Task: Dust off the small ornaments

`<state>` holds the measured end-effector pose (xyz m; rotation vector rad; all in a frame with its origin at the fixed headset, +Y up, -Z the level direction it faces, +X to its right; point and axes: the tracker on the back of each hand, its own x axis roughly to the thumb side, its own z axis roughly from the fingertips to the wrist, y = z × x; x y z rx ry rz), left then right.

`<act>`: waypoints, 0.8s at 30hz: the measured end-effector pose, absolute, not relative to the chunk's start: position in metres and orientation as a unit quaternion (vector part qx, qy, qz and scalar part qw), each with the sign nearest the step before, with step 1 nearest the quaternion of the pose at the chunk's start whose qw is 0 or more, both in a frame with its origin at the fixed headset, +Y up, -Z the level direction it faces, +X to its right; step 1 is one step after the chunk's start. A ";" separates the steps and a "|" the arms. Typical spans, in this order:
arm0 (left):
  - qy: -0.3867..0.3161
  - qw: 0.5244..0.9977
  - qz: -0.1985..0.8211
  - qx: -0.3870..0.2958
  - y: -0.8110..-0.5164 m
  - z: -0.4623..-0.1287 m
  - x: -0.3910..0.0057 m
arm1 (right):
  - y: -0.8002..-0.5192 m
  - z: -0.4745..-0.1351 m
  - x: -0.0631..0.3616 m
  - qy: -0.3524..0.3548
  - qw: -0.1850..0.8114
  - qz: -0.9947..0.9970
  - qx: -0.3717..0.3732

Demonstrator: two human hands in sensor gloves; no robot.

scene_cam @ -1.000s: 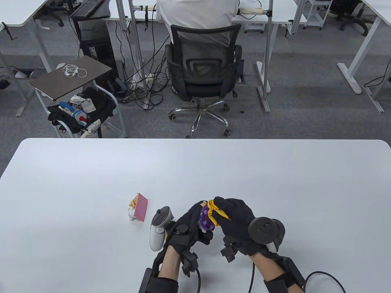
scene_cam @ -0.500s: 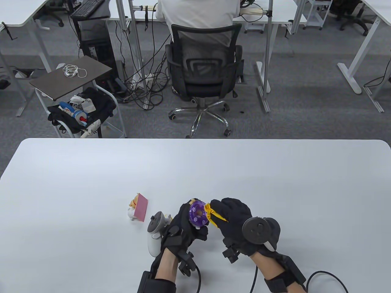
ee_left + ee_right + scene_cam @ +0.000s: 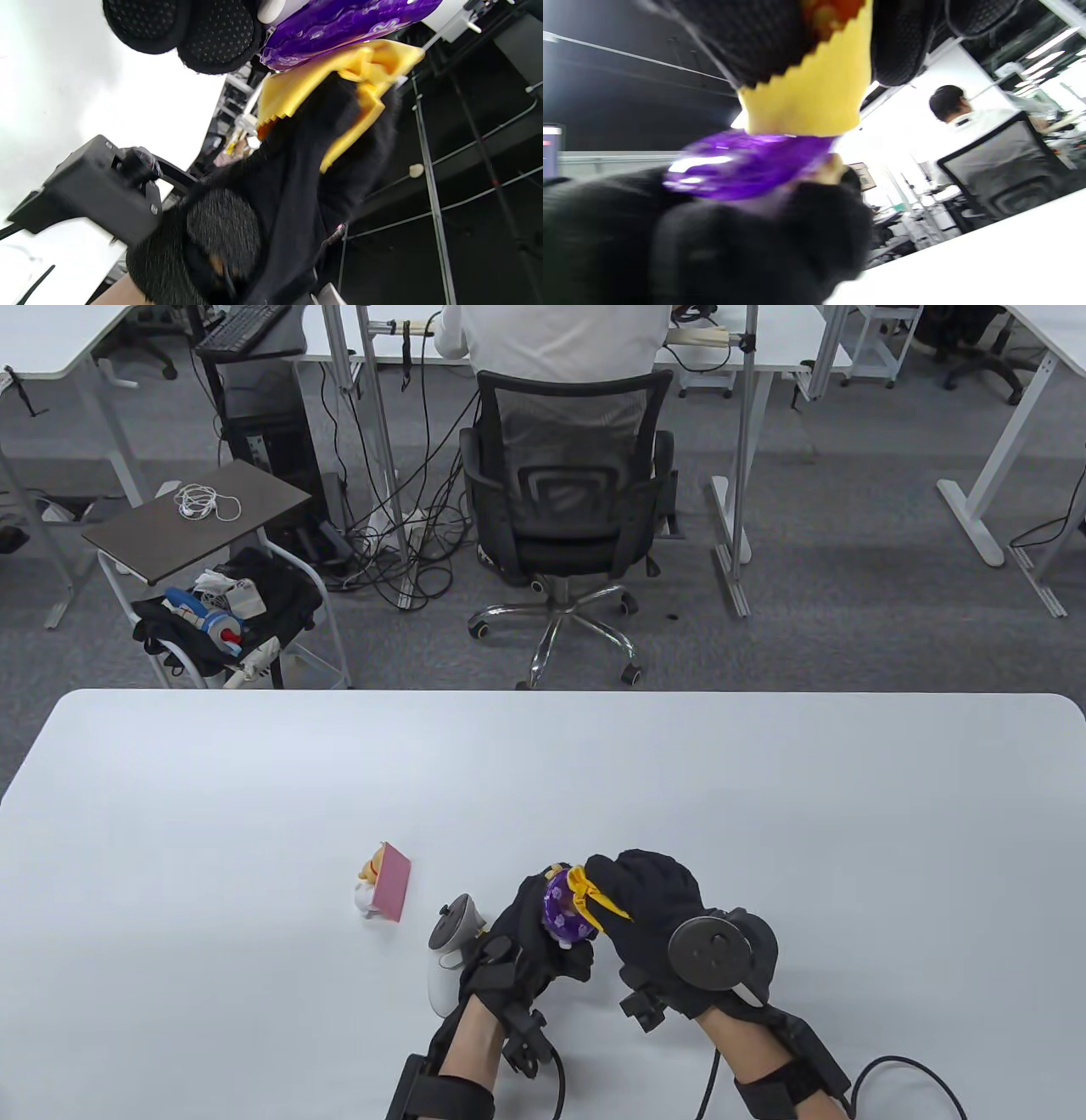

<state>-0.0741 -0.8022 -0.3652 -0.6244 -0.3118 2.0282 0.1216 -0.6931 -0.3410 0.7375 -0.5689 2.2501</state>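
Purple glossy ornament (image 3: 563, 914) in left hand (image 3: 526, 946)'s grip, right hand (image 3: 649, 903) pinching yellow cloth (image 3: 592, 899).

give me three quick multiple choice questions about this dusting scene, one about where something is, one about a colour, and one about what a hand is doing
1. Where is the pink-backed ornament?
A. on the table, to the left of both hands
B. in the right hand
C. on the office chair

2. What colour is the cloth?
A. green
B. yellow
C. white

3. What is the left hand doing?
A. resting flat on the table
B. holding the purple ornament
C. gripping a keyboard

Answers:
1 A, it stands alone on the table.
2 B, the right hand presses yellow fabric against the purple ornament.
3 B, its fingers wrap the ornament above the table.
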 end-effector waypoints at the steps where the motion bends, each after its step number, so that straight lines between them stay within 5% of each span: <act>1: -0.122 0.485 0.828 -0.254 -0.803 -0.365 -0.075 | -0.692 -0.338 0.117 -0.215 0.353 0.860 0.299; 9: -0.127 0.451 0.856 -0.220 -0.801 -0.363 -0.086 | -0.704 -0.347 0.121 -0.193 0.335 0.885 0.260; 13: -0.148 0.434 0.857 -0.233 -0.800 -0.365 -0.083 | -0.701 -0.353 0.129 -0.156 0.451 0.848 0.229; 18: -0.134 0.542 0.799 -0.221 -0.801 -0.366 -0.088 | -0.711 -0.358 0.128 -0.067 0.568 0.798 0.190; 24: -0.083 0.529 0.819 -0.207 -0.805 -0.363 -0.091 | -0.719 -0.364 0.129 0.003 0.672 0.722 0.165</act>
